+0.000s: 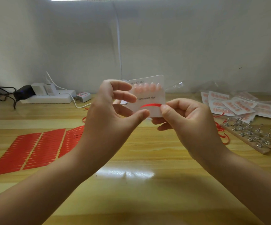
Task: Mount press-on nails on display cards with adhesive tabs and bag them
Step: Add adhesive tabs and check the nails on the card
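- The white display card (149,96), printed "Handmade Nail" and carrying 1 row of 5 pale pink press-on nails (147,86) along its top, is held in the air above the wooden table (147,159), face toward the camera.
- The right hand (185,117) pinches the card's lower right corner at about 4 o'clock, thumb in front, also nipping the end of a thin red adhesive strip (150,105) that arches across the card's bare lower half.
- The left hand (115,108) hovers at the card's 9 o'clock edge, fingers loosely spread; whether it touches the card I cannot tell. Likely it waits to press the strip flat.
- A sheet of red adhesive tabs (32,150) lies at 8 o'clock, within reach for refills.
- Bagged finished cards (238,104) pile at 3 o'clock, beside a wooden board of metal nail stands (251,135).
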